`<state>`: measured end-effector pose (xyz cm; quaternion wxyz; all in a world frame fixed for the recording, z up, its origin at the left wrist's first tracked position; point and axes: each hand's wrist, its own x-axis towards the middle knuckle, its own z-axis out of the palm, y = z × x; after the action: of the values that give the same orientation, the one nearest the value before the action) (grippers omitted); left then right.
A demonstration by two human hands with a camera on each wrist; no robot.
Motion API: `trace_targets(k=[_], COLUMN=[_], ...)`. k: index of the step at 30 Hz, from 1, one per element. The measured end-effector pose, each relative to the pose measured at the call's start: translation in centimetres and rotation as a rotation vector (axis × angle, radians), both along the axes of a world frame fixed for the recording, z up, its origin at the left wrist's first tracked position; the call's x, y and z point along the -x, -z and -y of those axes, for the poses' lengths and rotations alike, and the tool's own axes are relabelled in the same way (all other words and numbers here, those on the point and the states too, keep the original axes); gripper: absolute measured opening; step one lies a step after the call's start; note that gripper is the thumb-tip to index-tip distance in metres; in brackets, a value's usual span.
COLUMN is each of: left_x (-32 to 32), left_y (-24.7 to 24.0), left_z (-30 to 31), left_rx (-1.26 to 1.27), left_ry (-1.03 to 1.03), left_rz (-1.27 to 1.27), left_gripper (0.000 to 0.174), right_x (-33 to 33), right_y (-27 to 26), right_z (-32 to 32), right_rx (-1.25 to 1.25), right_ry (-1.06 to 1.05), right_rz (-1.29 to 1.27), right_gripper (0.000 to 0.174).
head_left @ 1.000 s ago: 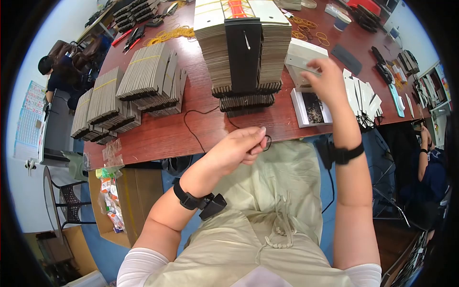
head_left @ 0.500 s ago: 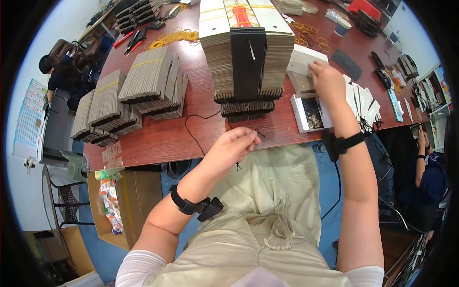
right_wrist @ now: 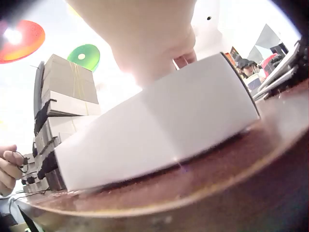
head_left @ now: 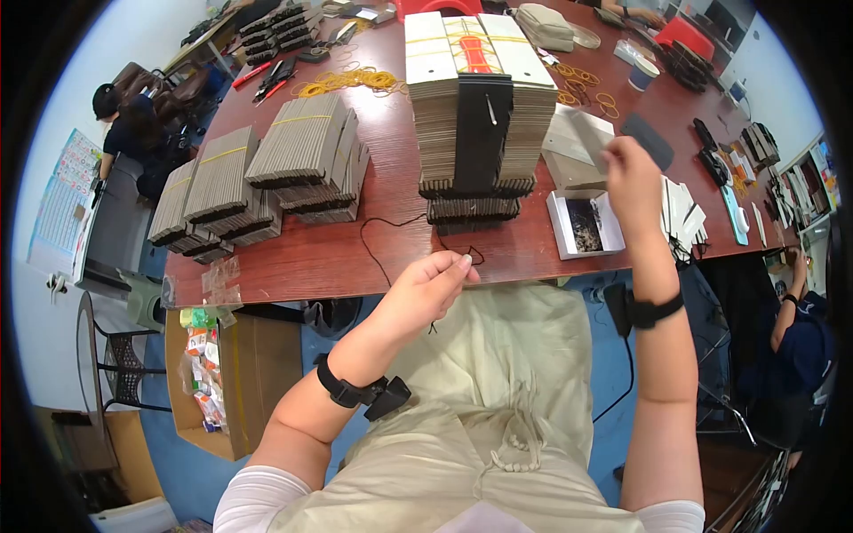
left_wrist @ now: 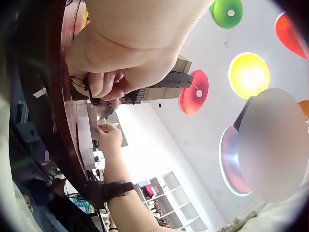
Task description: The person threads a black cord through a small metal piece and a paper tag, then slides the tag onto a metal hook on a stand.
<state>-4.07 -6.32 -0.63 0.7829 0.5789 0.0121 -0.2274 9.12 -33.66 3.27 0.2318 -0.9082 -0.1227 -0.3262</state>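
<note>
My left hand [head_left: 426, 289] is near the table's front edge, thumb and forefinger pinching a thin black cord [head_left: 477, 256]. The cord's loop also shows at the fingers in the left wrist view. Over a stack of pale cards [head_left: 569, 142], my right hand [head_left: 633, 182] pinches a grey card [head_left: 590, 135] at its edge; the card is blurred and tilted up from the stack. Below that hand stands an open white box [head_left: 562, 233] with small dark bits inside. The right wrist view shows mostly the white box's side [right_wrist: 164, 130], which hides the fingertips.
A tall banded stack of boards [head_left: 435, 133] with a black front piece stands mid-table. Banded grey stacks [head_left: 298, 142] are at left. Loose white cards [head_left: 682, 218], yellow rubber bands [head_left: 351, 82] and a paper cup [head_left: 641, 75] lie around. Other people sit nearby.
The right hand went from open above the pale stack to its edge, then drew right with a grey card. The left hand keeps the cord. The head view shifted slightly.
</note>
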Motion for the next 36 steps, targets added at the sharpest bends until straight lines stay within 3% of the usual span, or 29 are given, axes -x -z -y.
trace_targets(k=[1,3,7,11,12,15,18,19,21,24,28,31,36], left_x=[-0.1,-0.2,-0.3,0.3,0.5,0.5,-0.3,-0.7,-1.6,-2.6,-3.5,-3.3,-2.9], left_y=[-0.2,-0.8,-3.8,-8.4,-9.3,-11.6,-12.9,-13.2,-13.1,-11.7,-8.8,-7.5,-6.7], left_z=[-0.1,-0.2,0.5,0.3,0.1,-0.3,-0.2,-0.3,-0.4,-0.9,-1.8,-1.9,-1.0], left_rx=[-0.008,-0.026,-0.060,-0.065,-0.071,-0.082,-0.033,-0.031,-0.063,-0.073,-0.032,0.048,0.091], left_ry=[-0.016,-0.049,-0.016,0.001,-0.001,-0.012,-0.051,-0.045,-0.062,-0.080,-0.088,-0.102,-0.204], left_rz=[0.001,-0.001,0.156,0.370,0.426,0.510,0.581,0.572,0.577,0.496,0.417,0.425,0.522], left_gripper=[0.022,0.020,0.019,0.018,0.018,0.016,0.017,0.017,0.017,0.016,0.018,0.019,0.012], right_x=[2.1,5.2,8.0,8.1,8.1,8.9,9.5,9.6,9.5,8.6,8.2,7.5,7.1], right_y=[-1.9,-3.5,-4.6,-4.0,-3.8,-4.4,-4.6,-4.6,-4.5,-3.9,-4.6,-4.8,-3.9], right_z=[-1.7,-4.5,-8.5,-9.8,-10.2,-10.9,-11.0,-11.1,-11.4,-11.6,-12.8,-14.3,-15.0], right_rx=[-0.359,-0.840,-0.616,-0.599,-0.574,-0.581,-0.701,-0.685,-0.651,-0.721,-0.408,-0.322,-0.366], right_ry=[-0.120,-0.538,-0.634,-0.639,-0.603,-0.519,-0.593,-0.547,-0.455,-0.514,-0.262,-0.210,-0.160], right_rz=[-0.073,-0.170,-0.275,-0.282,-0.147,-0.056,-0.357,-0.278,-0.122,-0.318,0.079,0.262,0.340], right_gripper=[0.002,0.001,0.006,0.007,0.007,0.006,0.006,0.006,0.005,0.014,0.036,0.038,0.029])
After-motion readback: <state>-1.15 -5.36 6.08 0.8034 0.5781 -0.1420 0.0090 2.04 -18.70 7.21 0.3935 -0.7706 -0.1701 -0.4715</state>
